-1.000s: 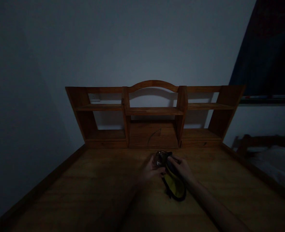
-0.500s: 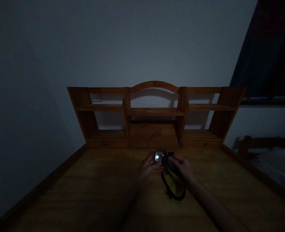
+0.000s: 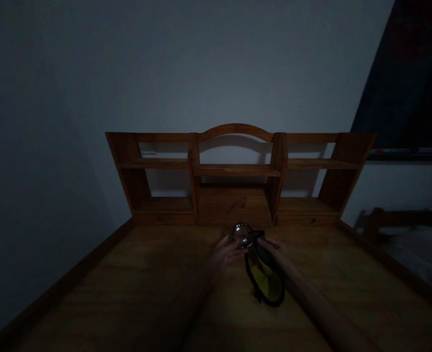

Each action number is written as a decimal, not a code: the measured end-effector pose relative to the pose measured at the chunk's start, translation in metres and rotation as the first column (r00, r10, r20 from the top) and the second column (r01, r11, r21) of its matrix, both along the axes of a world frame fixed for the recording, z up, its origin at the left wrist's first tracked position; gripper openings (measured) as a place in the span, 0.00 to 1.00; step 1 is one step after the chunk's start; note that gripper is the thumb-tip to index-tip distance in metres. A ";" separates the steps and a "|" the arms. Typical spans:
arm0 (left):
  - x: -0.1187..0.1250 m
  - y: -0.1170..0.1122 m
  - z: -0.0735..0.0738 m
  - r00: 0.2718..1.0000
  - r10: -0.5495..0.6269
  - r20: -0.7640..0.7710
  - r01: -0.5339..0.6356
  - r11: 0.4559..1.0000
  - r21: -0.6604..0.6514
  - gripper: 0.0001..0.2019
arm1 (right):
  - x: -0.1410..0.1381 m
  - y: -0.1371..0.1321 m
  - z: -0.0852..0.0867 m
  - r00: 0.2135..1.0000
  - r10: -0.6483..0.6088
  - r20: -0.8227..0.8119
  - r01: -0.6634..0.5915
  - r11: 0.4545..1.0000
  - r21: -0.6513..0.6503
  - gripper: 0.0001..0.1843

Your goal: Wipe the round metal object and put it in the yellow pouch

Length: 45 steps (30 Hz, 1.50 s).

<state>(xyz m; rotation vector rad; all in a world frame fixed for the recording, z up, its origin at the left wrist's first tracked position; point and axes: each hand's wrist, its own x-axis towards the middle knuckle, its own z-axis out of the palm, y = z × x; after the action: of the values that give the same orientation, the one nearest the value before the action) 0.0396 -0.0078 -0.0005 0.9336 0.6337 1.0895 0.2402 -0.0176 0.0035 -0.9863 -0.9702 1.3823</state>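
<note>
The scene is very dark. My left hand (image 3: 223, 253) is closed on a small round shiny object (image 3: 241, 233) at the far middle of the wooden desk (image 3: 135, 293). Beside it, my right hand (image 3: 276, 250) grips the top end of a black and yellow pouch-like item (image 3: 265, 281), which lies on the desk toward me. The shiny object sits right at the pouch's top end; whether it is partly inside I cannot tell.
A wooden shelf unit (image 3: 238, 171) with several open compartments stands at the back of the desk against a pale wall. Raised wooden rims run along the desk's left and right sides. At the right are a dark window and a bed with pale bedding (image 3: 417, 244).
Both hands and the shiny object have shifted slightly farther from me, toward the shelf unit. The bright glint on the shiny object half a second ago has dimmed.
</note>
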 end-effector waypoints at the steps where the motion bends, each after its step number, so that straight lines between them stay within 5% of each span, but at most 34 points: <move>1: -0.001 0.000 0.001 1.000 -0.011 -0.002 0.011 1.000 -0.015 0.23 | 0.000 0.000 0.000 1.000 0.005 0.002 -0.005 1.000 0.000 0.22; 9: 0.001 -0.002 0.001 0.997 -0.050 -0.066 0.050 0.999 -0.007 0.23 | 0.003 0.002 0.000 0.996 0.087 -0.024 -0.086 0.996 0.036 0.22; 17: 0.011 -0.015 0.008 0.998 -0.051 -0.027 0.053 0.993 0.102 0.29 | 0.004 -0.010 0.020 0.982 0.186 -0.042 -0.181 0.978 0.108 0.19; 28: 0.013 -0.022 0.010 0.993 -0.113 0.012 0.112 0.989 0.097 0.41 | 0.012 -0.009 0.018 0.889 0.373 -0.265 -0.387 0.922 0.001 0.10; 45: 0.018 -0.023 0.011 0.993 -0.108 0.040 0.104 0.990 0.091 0.36 | 0.006 -0.009 0.018 0.900 0.305 -0.311 -0.357 0.926 -0.126 0.09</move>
<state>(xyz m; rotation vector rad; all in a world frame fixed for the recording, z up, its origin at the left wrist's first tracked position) 0.0573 -0.0311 0.0101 1.0055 0.4962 1.0476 0.2458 -0.0271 0.0211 -0.7406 -0.8281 1.8712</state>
